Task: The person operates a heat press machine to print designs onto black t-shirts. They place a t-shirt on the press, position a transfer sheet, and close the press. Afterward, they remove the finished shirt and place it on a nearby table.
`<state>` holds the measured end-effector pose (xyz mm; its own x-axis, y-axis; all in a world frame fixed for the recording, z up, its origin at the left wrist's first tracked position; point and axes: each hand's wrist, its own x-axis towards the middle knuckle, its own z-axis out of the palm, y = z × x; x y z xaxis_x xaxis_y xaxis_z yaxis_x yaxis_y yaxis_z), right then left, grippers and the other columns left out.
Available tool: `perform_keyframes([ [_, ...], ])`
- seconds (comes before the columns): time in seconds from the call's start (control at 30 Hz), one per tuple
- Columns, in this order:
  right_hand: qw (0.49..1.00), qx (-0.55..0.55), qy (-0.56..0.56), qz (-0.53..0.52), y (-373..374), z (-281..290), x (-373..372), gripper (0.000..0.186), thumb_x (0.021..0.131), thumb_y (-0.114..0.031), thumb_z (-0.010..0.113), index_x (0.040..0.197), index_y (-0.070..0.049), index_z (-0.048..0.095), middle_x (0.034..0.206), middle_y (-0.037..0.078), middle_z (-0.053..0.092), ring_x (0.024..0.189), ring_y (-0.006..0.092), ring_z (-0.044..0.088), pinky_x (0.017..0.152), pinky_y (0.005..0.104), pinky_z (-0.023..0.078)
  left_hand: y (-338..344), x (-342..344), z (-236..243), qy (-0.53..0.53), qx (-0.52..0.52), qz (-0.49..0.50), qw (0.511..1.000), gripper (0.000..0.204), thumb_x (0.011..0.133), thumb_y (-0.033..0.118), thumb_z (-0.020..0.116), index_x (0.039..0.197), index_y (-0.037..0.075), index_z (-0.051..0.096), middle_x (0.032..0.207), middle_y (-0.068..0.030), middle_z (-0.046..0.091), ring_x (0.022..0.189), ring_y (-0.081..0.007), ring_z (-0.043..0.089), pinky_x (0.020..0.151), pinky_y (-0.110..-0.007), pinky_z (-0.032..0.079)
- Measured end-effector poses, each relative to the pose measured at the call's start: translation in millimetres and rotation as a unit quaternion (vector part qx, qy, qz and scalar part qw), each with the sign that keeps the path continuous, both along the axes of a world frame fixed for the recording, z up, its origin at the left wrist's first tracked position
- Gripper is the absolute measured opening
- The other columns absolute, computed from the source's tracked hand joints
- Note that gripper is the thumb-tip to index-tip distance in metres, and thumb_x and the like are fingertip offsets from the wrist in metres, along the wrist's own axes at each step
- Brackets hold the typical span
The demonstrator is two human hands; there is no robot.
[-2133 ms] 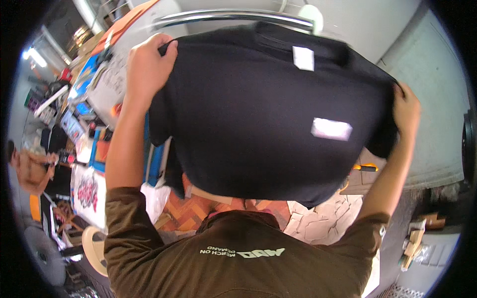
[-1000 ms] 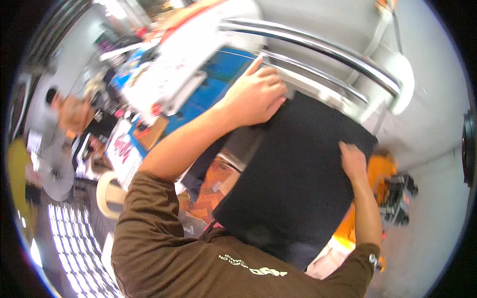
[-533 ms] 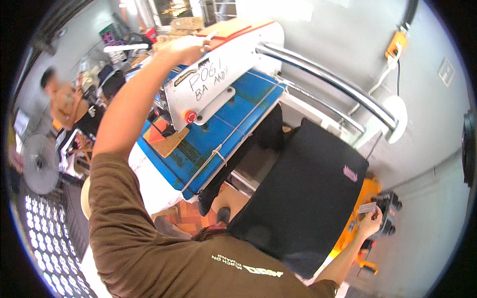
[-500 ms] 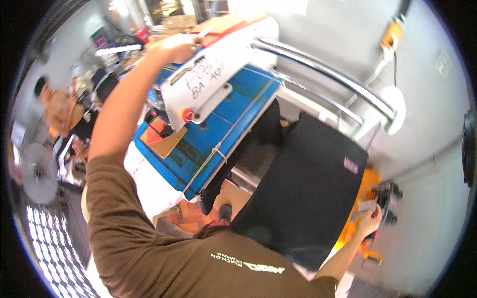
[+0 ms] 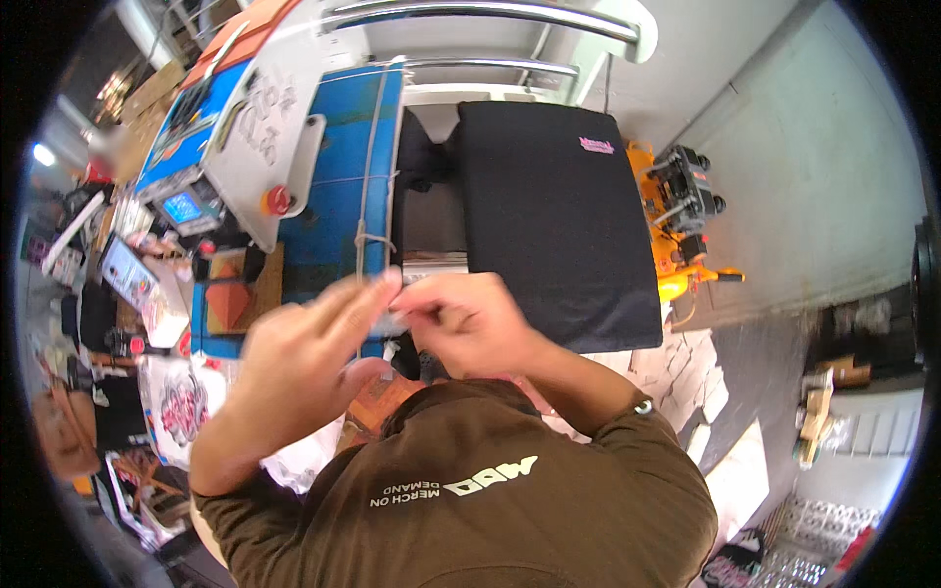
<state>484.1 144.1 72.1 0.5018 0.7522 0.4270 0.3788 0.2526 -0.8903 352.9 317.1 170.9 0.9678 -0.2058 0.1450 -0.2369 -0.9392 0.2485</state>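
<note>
My left hand [image 5: 314, 338] and my right hand [image 5: 470, 318] meet in front of my chest, smeared by motion. The left hand's fingers are stretched out, thumb apart, their tips by the right hand's fingertips. My right hand's fingers are pinched on a small pale piece [image 5: 392, 321], too blurred to name. Beyond the right hand, a black cloth [image 5: 559, 225] lies flat over a rectangular board, with a small pink print [image 5: 596, 146] near its far right corner. Left of the cloth is a blue press bed [image 5: 343, 196] with cords tied across it.
A white machine head panel with a red button [image 5: 278, 200] and a lit screen [image 5: 182, 207] stands at left. Metal rails [image 5: 490, 12] cross the far side. A yellow compressor [image 5: 676, 235] stands right of the cloth. Another person [image 5: 67, 431] is at far left.
My left hand has come down from the machine's top, and my right hand in from beside the compressor with a small pale piece. Both are now together. The view has turned.
</note>
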Motion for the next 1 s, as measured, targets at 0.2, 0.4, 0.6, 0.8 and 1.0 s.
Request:
perform_keyframes([
  [0.2,0.976,-0.013,-0.153,0.154,46.8,-18.0,-64.5,0.020,0.080,0.004,0.069,0.100,0.000,0.069,0.090,0.011,0.069,0.075,0.0170,0.065,0.069,0.0292,0.053,23.1,-169.2,-134.1,-0.023,-0.440,0.473,0.763,0.005,0.089,0.003,0.060,0.091,0.000,0.063,0.075,-0.0067,0.067,0.062,-0.0129,0.063,0.058,-0.030,0.051],
  [0.4,0.982,-0.035,-0.094,0.160,69.3,-7.2,-85.7,0.017,0.080,0.006,0.069,0.097,0.003,0.067,0.087,0.012,0.068,0.074,0.0167,0.065,0.067,0.0274,0.051,69.3,-301.6,-321.8,-0.131,-0.531,0.691,0.472,0.019,0.090,0.006,0.052,0.103,-0.006,0.060,0.078,-0.0145,0.067,0.061,-0.0181,0.066,0.053,-0.029,0.053],
  [0.6,0.960,-0.055,-0.253,0.104,118.1,29.5,-105.1,0.018,0.080,0.003,0.070,0.098,0.002,0.067,0.092,0.013,0.069,0.075,0.0194,0.065,0.069,0.0283,0.052,156.8,-339.9,-484.0,-0.118,-0.623,0.704,0.319,0.012,0.087,0.006,0.052,0.089,-0.004,0.060,0.081,-0.0138,0.066,0.061,-0.0197,0.065,0.053,-0.029,0.054],
  [0.8,0.878,-0.017,-0.473,-0.066,213.3,20.6,-122.2,0.028,0.079,0.000,0.069,0.106,-0.001,0.065,0.115,0.019,0.061,0.104,0.0375,0.058,0.092,0.0427,0.047,203.6,-323.7,-533.1,-0.099,-0.655,0.747,0.051,0.066,0.084,0.030,0.067,0.139,0.002,0.043,0.145,-0.0203,0.043,0.122,-0.0389,0.051,0.092,-0.052,0.047],
  [1.0,0.797,-0.263,-0.506,-0.198,290.7,-11.3,-137.2,0.045,0.084,-0.017,0.067,0.123,0.001,0.054,0.109,0.023,0.065,0.101,0.0410,0.064,0.086,0.0490,0.051,162.7,-352.2,-599.8,0.290,-0.387,0.634,0.604,0.104,0.083,0.060,0.067,0.137,-0.019,0.027,0.118,-0.0376,0.059,0.113,-0.0454,0.060,0.096,-0.045,0.051],
])
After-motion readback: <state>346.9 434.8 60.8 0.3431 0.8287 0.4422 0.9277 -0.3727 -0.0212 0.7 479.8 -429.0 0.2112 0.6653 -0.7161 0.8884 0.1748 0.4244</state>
